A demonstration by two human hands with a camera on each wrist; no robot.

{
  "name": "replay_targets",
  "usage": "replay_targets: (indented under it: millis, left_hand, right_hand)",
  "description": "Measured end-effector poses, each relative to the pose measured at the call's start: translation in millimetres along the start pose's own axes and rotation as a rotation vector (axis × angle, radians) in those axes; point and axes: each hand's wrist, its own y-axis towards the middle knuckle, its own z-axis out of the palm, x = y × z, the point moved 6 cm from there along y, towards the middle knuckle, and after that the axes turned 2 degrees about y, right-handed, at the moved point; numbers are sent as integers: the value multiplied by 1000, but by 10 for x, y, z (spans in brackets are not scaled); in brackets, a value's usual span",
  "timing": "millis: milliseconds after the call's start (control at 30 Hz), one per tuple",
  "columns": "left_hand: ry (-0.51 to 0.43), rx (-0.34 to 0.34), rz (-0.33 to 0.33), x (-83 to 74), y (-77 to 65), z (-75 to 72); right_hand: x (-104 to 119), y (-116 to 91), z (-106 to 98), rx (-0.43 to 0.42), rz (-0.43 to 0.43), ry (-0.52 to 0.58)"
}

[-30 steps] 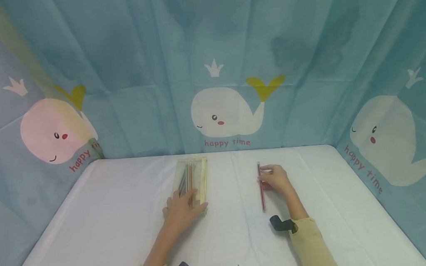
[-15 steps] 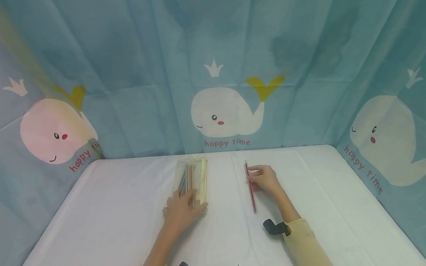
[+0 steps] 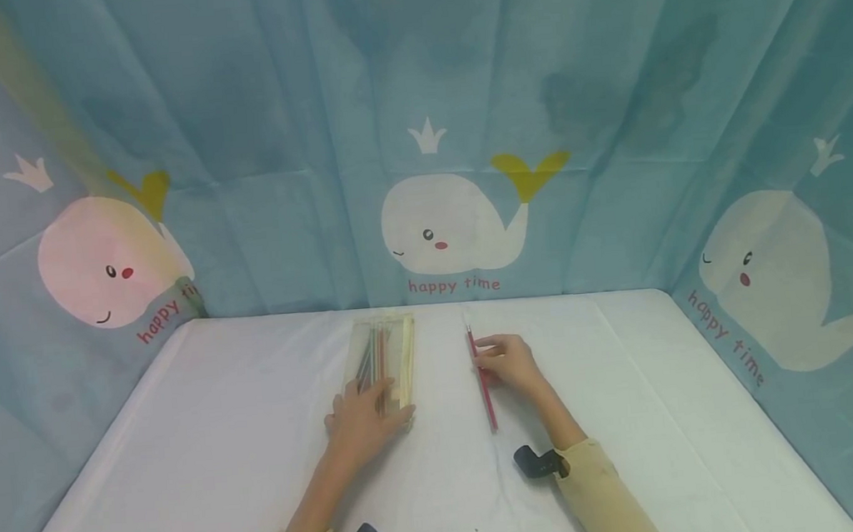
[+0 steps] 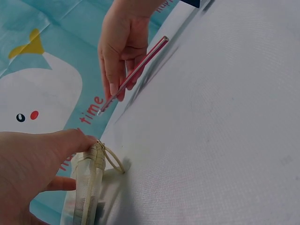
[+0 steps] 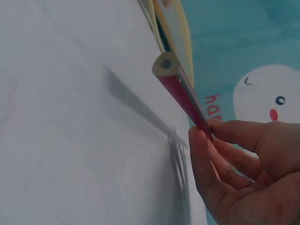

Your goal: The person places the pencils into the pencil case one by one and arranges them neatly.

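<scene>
A see-through zippered pencil case (image 3: pixel 405 359) with cream edging lies on the table left of centre, several pencils (image 3: pixel 381 349) visible inside it. My left hand (image 3: pixel 364 428) grips its near end; in the left wrist view the thumb (image 4: pixel 75 142) sits on the edging by a cord loop (image 4: pixel 114 161), and a finger is at the side. To the right of the case, my right hand (image 3: pixel 511 363) pinches a red pencil (image 3: pixel 488 405) between thumb and fingers. The pencil is held above the cloth, its flat, unsharpened end (image 5: pixel 166 64) towards the right wrist camera.
White cloth (image 3: pixel 711 444) covers the table. Blue curtains (image 3: pixel 281 227) printed with whales stand along the back and both sides. Dark wrist camera mounts (image 3: pixel 538 461) show at both cuffs.
My right hand has moved left with the red pencil, closer to the pencil case, and the pencil has tilted slightly. The left hand and the case have stayed put.
</scene>
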Motion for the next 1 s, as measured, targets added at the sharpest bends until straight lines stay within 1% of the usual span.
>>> replay_targets:
  millis: [67, 233, 533, 767, 1000]
  left_hand:
    - [1, -8, 4, -4, 3, -6]
    - [7, -2, 2, 5, 11, -17]
    - [12, 15, -6, 21, 15, -16]
    - [3, 18, -2, 24, 22, 6]
    - [18, 18, 4, 8, 4, 0]
  right_hand:
    - [17, -1, 40, 12, 4, 1]
    - [74, 6, 123, 34, -5, -7]
    - [161, 81, 234, 43, -43, -25]
    - [220, 144, 355, 62, -20, -12]
    - [265, 204, 513, 83, -3, -12]
